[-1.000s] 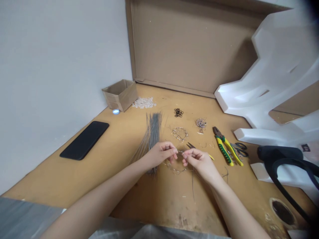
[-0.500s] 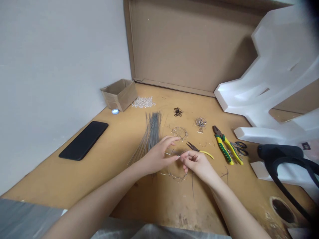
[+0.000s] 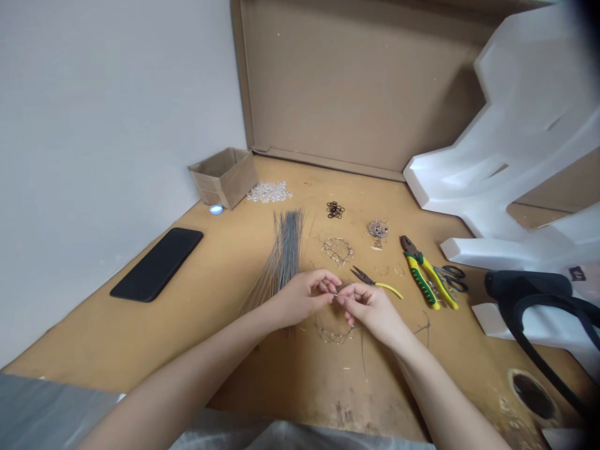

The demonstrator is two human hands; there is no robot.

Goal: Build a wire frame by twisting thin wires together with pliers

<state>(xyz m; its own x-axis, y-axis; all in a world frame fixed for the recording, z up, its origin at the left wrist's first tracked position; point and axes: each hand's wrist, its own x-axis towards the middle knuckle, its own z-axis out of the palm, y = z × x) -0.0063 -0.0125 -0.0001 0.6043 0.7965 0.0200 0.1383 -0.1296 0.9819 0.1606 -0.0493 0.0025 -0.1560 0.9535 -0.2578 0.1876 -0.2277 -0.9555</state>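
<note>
My left hand (image 3: pixel 307 297) has its thumb and fingers pinched on a thin wire piece, just beside the right fingertips. Thumb and forefinger of my right hand (image 3: pixel 368 306) are closed on the same wirework. A beaded wire loop (image 3: pixel 336 337) hangs below the two hands, partly hidden by them. Beyond the hands lies another wire ring (image 3: pixel 337 251). The bundle of straight grey wires (image 3: pixel 289 240) reaches under my left hand. Small yellow-handled pliers (image 3: pixel 377 283) lie just behind my right hand.
On the wooden table (image 3: pixel 154 344) are a black phone (image 3: pixel 158 264), a cardboard box (image 3: pixel 225 178), clear beads (image 3: pixel 270 191), black rings (image 3: pixel 335 210), a silver cluster (image 3: pixel 377 229), green-yellow pliers (image 3: pixel 424 275) and scissors (image 3: pixel 452 278). White foam (image 3: pixel 525 112) stands right, near a black curved object (image 3: pixel 529 284).
The fingers of my left hand, spread before, have closed in beside the right fingertips. The wire loop below has shifted slightly. My right hand has hardly moved.
</note>
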